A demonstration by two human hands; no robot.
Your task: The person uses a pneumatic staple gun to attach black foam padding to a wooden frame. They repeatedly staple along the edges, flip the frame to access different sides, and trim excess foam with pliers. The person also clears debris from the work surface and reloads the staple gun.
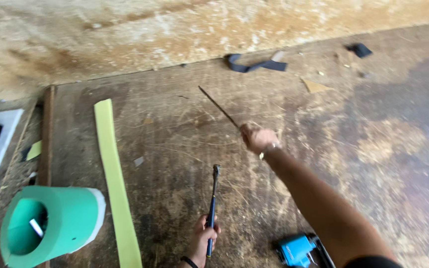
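A worn, scratched wooden worktop fills most of the view, stained darker toward the right. A long pale-green foam strip lies flat on it, running front to back. Just left of the strip's near end, a green foam roll lies on its side, open end facing the viewer. A dark strap lies curled by the back wall, which is blotched and discoloured. A small dark scrap sits farther right. A blue power tool rests at the front edge. A thin wooden batten borders the left side.
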